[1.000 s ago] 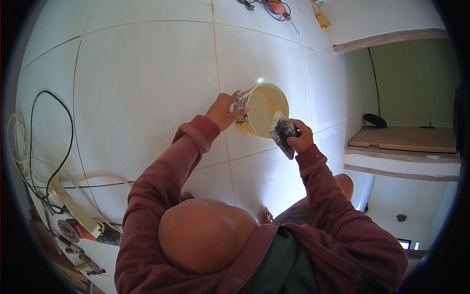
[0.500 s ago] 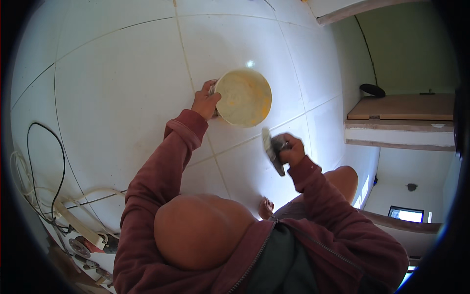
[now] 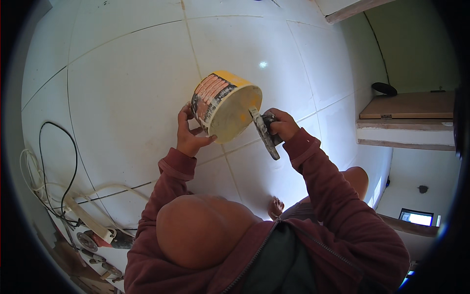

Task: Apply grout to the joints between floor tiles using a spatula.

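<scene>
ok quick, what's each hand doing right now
Left hand: closed on the side of the tilted bucket, thumb by the rim.
Right hand: closed, holding a smeared trowel at the bucket's mouth.

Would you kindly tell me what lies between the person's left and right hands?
In the head view, the tilted bucket comes first, against the left hand, then the flat-bladed tool gripped by the right hand.

Bucket and flat tool block middle; passage over floor beyond; cable loop obstructs left.
</scene>
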`<state>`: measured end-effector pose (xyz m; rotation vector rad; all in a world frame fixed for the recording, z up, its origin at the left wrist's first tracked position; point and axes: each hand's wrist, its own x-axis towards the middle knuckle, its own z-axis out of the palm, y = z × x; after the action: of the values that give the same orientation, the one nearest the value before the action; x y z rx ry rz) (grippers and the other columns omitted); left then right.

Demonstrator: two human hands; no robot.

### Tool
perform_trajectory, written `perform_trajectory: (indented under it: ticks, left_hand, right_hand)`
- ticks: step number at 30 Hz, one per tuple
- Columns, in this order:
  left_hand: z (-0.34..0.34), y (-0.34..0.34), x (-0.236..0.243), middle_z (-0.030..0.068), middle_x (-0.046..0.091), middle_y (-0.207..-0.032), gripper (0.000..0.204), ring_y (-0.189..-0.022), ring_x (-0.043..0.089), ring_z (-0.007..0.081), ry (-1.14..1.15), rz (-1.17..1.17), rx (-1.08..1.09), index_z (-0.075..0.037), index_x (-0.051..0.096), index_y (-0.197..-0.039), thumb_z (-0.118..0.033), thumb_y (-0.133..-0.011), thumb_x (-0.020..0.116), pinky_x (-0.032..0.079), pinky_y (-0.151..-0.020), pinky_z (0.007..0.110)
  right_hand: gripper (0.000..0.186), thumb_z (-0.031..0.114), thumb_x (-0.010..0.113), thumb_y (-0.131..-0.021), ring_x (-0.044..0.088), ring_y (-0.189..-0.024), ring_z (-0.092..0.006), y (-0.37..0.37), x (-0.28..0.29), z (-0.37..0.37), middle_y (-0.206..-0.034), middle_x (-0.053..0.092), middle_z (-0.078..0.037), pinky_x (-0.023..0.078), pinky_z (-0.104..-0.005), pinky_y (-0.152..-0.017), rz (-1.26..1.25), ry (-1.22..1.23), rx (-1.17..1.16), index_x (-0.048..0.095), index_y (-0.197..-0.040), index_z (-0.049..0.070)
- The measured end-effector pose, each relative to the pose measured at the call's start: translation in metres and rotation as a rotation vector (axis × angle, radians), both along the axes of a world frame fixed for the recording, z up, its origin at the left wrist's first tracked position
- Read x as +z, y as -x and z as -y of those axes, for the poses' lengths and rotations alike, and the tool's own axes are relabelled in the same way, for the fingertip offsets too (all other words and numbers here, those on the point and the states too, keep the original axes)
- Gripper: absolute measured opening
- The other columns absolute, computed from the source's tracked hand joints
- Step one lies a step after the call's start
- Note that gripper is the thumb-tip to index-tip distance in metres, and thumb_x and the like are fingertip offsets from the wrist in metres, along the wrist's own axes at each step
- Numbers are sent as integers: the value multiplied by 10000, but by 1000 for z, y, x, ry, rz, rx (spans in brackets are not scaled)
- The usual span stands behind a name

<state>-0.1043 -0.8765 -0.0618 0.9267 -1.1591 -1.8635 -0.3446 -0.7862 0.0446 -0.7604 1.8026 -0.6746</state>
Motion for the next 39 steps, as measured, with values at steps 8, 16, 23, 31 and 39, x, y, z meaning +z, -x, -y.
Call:
perform_trajectory:
  ticks: [8, 16, 23, 31, 39]
  left_hand:
    - [-3, 5, 9, 108, 338, -1182, 1019, -1132, 355, 227, -8, -1, -27, -72, 218, -1267, -86, -447, 823, 501, -815, 395]
    - [-5, 10, 15, 102, 333, -1168, 993, -1114, 360, 215, -24, -43, 26, -53, 230, -1249, -78, -463, 836, 508, -794, 370]
    - [36, -36, 16, 87, 387, -1102, 904, -1050, 409, 204, 25, -80, 231, -23, 259, -1246, -90, -524, 798, 514, -767, 352]
    - [140, -154, -15, 56, 554, -976, 465, -850, 569, 165, -156, 140, 746, -39, 451, -1197, -323, -834, 511, 503, -591, 283]
    - [164, -253, -107, 75, 581, -893, 402, -858, 540, 177, 75, 165, 976, -54, 536, -1136, -352, -881, 450, 445, -702, 298]
  right_hand:
    - [286, 105, 474, -698, 563, -660, -198, -24, -23, 5, -760, 582, -141, 454, -308, -609, -156, -127, 66, 526, -954, -10]
    - [277, 93, 435, -736, 579, -658, -167, -22, -44, 5, -782, 598, -90, 488, -290, -623, 553, -192, -213, 557, -955, -26]
    - [343, 226, 392, -829, 635, -754, -238, -49, -17, 15, -885, 632, -147, 543, -365, -647, 1033, -63, -519, 561, -1021, -3]
    - [589, 240, 532, -649, 550, -994, -356, -31, -19, 54, -1134, 537, -194, 449, -510, -847, 1372, 155, -382, 475, -1183, -1]
    - [545, 198, 465, -624, 578, -934, -339, -47, 42, 89, -1080, 566, -174, 470, -476, -828, 882, 220, -564, 510, -1122, -18]
